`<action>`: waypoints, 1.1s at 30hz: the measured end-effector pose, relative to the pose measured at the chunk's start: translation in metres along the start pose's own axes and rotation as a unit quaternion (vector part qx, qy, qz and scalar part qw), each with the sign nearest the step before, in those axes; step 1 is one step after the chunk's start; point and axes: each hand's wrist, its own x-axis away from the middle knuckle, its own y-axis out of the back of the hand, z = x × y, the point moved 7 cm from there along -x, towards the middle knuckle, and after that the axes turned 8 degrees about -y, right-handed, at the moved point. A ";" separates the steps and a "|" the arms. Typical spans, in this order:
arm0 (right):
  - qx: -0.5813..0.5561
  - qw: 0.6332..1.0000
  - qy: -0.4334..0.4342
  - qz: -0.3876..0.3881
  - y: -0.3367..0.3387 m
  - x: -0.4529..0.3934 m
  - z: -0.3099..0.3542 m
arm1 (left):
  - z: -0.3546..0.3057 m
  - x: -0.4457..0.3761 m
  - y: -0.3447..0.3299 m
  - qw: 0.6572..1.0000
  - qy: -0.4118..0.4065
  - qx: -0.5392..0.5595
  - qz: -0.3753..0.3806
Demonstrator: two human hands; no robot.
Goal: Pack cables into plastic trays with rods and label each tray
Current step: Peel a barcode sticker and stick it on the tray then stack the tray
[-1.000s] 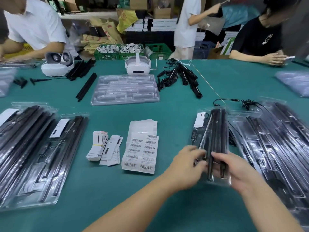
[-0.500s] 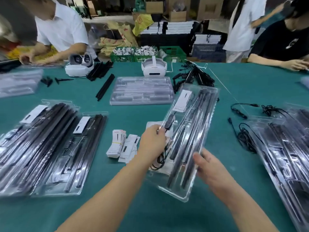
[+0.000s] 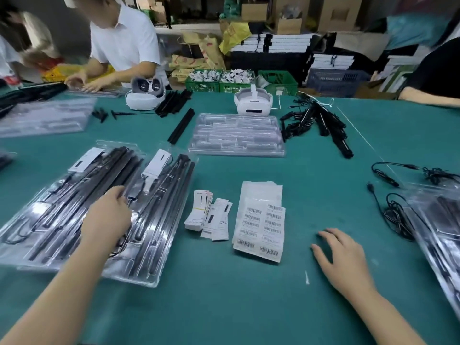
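Hands come nearest: the right hand (image 3: 344,261) lies flat on the green table (image 3: 224,302) with fingers spread, holding nothing. The left hand (image 3: 108,217) rests knuckles-up on a filled tray (image 3: 151,247); whether its fingers pinch the tray's edge I cannot tell. Two filled trays of black rods and cables show at left, this one overlapping the second (image 3: 49,212), each with one white label at its far end. Between the hands lie one sheet of barcode stickers (image 3: 260,226) and one small pile of white tags (image 3: 207,215). Loose cables (image 3: 395,215) sit beside more trays (image 3: 440,220) at the right edge, too blurred to count. Farther off: one stack of empty trays (image 3: 236,135), a heap of black rods (image 3: 321,123), and two white headsets (image 3: 252,102). Across the table, a person in a white shirt (image 3: 124,43) works.
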 end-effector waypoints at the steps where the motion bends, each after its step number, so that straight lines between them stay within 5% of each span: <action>1: 0.004 1.000 0.002 0.000 0.000 0.000 0.000 | 0.005 0.001 -0.001 1.000 0.010 -0.005 -0.001; 6: -0.003 1.000 0.000 0.011 0.001 0.003 -0.002 | 0.013 0.005 -0.005 0.996 -0.002 -0.090 -0.023; 10: -0.004 1.000 0.002 0.014 0.001 0.004 -0.001 | -0.002 0.010 -0.012 0.964 -0.092 -0.246 -0.045; 14: -0.009 1.000 -0.003 0.018 0.001 0.005 -0.001 | -0.023 0.010 -0.037 0.965 -0.189 -0.182 0.015; 18: -0.019 1.000 -0.004 0.020 0.002 0.005 -0.002 | -0.027 0.011 -0.064 0.964 -0.161 -0.179 0.115; 33: -0.041 0.999 0.005 0.007 0.004 0.006 -0.002 | -0.015 0.001 -0.074 0.953 -0.113 -0.235 0.157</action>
